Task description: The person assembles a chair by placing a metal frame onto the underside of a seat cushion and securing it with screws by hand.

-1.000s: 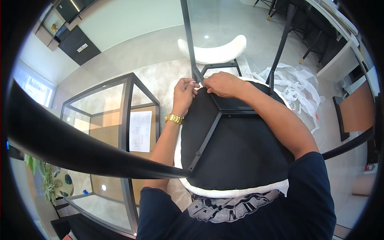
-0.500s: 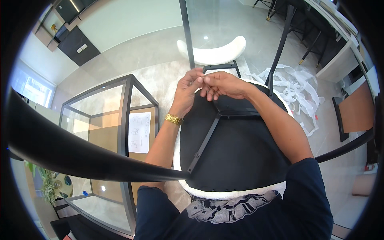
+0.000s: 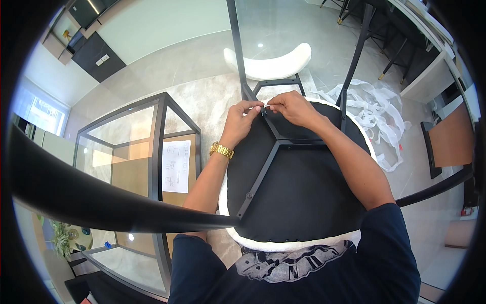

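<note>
Head view: L hand and R hand are both over the far L edge of the upturned chair seat, black underside up, white upholstered rim showing. Vs. half a sec ago: hands were bunched tip to tip, hiding the corner of the frame; now they've parted slightly, so the black metal brace shows again at its far L end, near the base of the upright chair leg. A thin pale piece now shows btwn the fingertips; too small to ID.

R thumb + fingertips are together, clamped on its R end. L thumb + index are pinched together at the other end; can't tell if they grip it too. Means, prob.: small-part fingertip work, w/ the piece in hand rather than left on the brace. Small dark spot just below the tips, unclear what.

Seat hasn't moved noticeably, sits right in front of the torso. White curved backrest is beyond it, crumpled plastic wrap on the floor to the R, glass-panelled table frame to the L. Gold watch on L wrist.
</note>
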Demonstrator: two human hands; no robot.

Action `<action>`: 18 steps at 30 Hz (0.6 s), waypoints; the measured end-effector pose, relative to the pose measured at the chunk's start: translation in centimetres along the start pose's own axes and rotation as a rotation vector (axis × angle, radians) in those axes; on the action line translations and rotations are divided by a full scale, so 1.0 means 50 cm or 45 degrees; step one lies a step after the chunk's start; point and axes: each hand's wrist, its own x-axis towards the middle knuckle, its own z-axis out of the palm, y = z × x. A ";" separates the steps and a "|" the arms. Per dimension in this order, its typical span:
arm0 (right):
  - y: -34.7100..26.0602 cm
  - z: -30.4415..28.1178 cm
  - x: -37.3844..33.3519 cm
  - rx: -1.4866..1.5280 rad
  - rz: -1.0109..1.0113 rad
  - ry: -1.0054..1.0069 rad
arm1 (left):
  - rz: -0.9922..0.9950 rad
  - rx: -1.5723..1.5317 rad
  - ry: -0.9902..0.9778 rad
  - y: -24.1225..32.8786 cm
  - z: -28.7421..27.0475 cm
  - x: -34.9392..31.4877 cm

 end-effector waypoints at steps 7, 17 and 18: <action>-0.002 0.009 -0.008 -0.504 -0.188 0.070 | 0.123 0.134 0.020 0.007 0.017 0.008; -0.110 -0.052 -0.033 -0.223 -0.032 -0.382 | -0.060 0.049 -0.089 0.020 0.007 0.008; -0.108 -0.053 -0.026 -0.221 -0.085 -0.407 | -0.073 0.014 -0.110 0.018 0.005 0.009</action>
